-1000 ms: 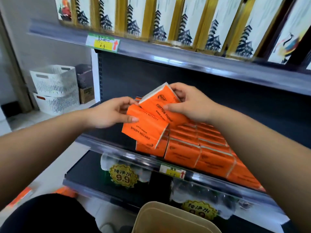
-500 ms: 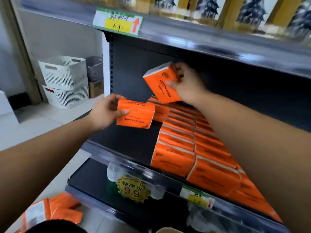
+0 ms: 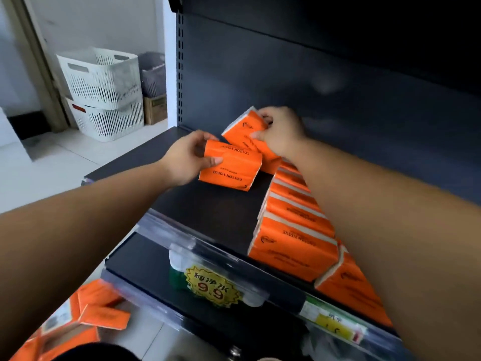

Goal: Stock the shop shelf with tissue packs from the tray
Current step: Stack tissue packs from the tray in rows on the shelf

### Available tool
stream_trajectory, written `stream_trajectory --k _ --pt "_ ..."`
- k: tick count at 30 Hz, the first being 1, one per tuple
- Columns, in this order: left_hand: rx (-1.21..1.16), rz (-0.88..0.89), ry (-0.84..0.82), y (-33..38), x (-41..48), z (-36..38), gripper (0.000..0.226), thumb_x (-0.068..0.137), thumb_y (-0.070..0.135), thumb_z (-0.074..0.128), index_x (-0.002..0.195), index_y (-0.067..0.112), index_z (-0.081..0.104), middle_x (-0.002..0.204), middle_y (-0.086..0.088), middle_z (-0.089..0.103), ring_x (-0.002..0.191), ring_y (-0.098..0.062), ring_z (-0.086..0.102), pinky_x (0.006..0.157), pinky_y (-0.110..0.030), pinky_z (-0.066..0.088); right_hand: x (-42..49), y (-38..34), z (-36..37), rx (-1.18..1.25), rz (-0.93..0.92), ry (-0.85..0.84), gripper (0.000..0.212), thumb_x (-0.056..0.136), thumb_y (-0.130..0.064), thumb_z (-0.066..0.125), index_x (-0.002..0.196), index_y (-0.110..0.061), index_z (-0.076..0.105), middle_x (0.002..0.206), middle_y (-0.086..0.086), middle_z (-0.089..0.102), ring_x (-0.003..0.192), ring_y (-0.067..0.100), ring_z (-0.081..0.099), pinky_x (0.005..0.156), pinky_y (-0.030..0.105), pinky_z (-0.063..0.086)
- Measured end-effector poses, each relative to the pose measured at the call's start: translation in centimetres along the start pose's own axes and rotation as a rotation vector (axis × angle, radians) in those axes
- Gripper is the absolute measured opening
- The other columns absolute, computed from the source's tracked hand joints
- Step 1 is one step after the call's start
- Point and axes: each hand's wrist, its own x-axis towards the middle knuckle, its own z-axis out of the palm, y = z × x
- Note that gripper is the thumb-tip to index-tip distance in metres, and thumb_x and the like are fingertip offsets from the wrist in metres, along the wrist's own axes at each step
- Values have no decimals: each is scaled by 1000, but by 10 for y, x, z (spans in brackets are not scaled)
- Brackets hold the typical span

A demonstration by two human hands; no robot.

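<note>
Upper left of frame: two white slatted baskets, stacked. The top basket (image 3: pixel 100 76) sits in the lower basket (image 3: pixel 109 121), which has a small red mark (image 3: pixel 78 108) on its left end. Just right of them & further back, a grey basket (image 3: pixel 153 74) sits on a brown cardboard box (image 3: pixel 155 109). A beige door frame (image 3: pixel 33 56) runs up the far left, w/ pale wall (image 3: pixel 104 22) above the baskets. Light floor tiles (image 3: pixel 52 162) at middle left. Lower centre: yellow starburst price tag (image 3: pixel 211 286) reading 9.9, w/ something green (image 3: pixel 177 278) behind it; can't tell what. Lower right: yellow price label (image 3: pixel 335 325), blurred.
</note>
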Motion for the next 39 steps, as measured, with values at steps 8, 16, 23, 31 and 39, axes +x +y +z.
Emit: stream_trajectory --k 8,16,23,31,39 --pt "32 -28 -58 -1 13 11 41 84 7 71 120 11 53 94 9 62 84 0 60 69 -9 49 3 9 13 -403 -54 -214 27 87 -8 65 111 -15 53 118 11 60 105 29 58 83 33 44" --pt "103 -124 -57 -11 18 25 54 75 3 78 116 21 48 107 1 60 105 -21 60 94 -41 51 -2 19 0 -424 9 -244 26 94 -9 52 118 -15 61 122 9 58 108 25 56 93 35 48" --pt "230 -142 -46 2 24 54 75 79 6 73 141 17 32 126 -6 53 118 -24 52 93 -31 42 -11 27 -5 -305 -106 -247 28 97 -33 51 109 -14 67 110 4 56 104 21 56 90 32 46" --pt "337 -242 -140 11 32 64 84 93 10 48 153 26 -10 140 -14 45 121 -28 49 89 -30 37 -16 33 -6 -390 -102 -317 30 92 -36 57 119 -24 62 128 2 56 114 21 54 99 38 46" --pt "667 -112 -71 33 13 62 93 84 22 67 152 32 5 150 -14 16 136 -39 22 110 -52 28 -55 59 -40 -362 -89 -257 47 94 -47 52 133 -22 51 135 3 50 123 22 50 102 37 43"
